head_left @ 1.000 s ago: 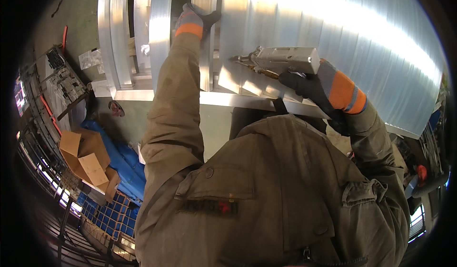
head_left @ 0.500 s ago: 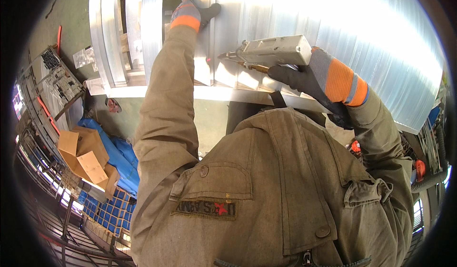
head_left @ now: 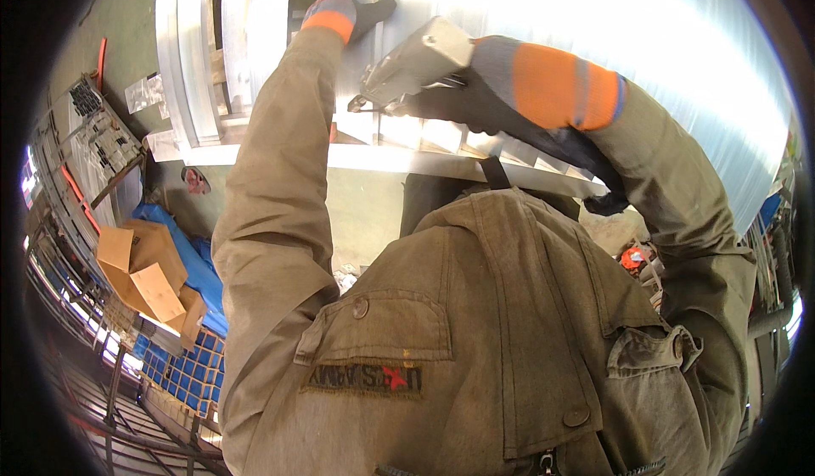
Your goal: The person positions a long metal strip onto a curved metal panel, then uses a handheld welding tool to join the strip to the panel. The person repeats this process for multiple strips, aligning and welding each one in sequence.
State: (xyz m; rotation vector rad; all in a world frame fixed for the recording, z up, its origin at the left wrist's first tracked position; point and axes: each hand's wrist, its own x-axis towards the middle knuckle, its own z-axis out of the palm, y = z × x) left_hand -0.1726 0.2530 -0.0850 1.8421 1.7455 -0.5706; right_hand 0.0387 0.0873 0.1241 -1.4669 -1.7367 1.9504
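Gloved in grey and orange with dark fingers, my left hand (head_left: 350, 11) grips a long aluminium profile (head_left: 361, 58) near the top of the view, its thumb stretched to the right across it. My right hand (head_left: 501, 81), in a matching glove, is closed around a boxy grey welding gun (head_left: 420, 62). The gun's tapered nozzle points left and down, over the near end of the profile and just right of my left forearm. Part of its grip is hidden in my fingers. A dark cable or handle hangs below the right wrist.
Shiny aluminium sheets (head_left: 671, 69) spread to the right, glaring brightly. Several loose profiles (head_left: 182, 60) lie left of my forearm on a frame with a pale front rail (head_left: 382, 160). An opened cardboard box (head_left: 144, 264) and blue sheeting (head_left: 199, 285) are at the lower left.
My right hand has swung the welding gun left and turned it, bringing its nozzle nearer my left forearm. My left hand keeps its hold on the profile, shifting slightly.
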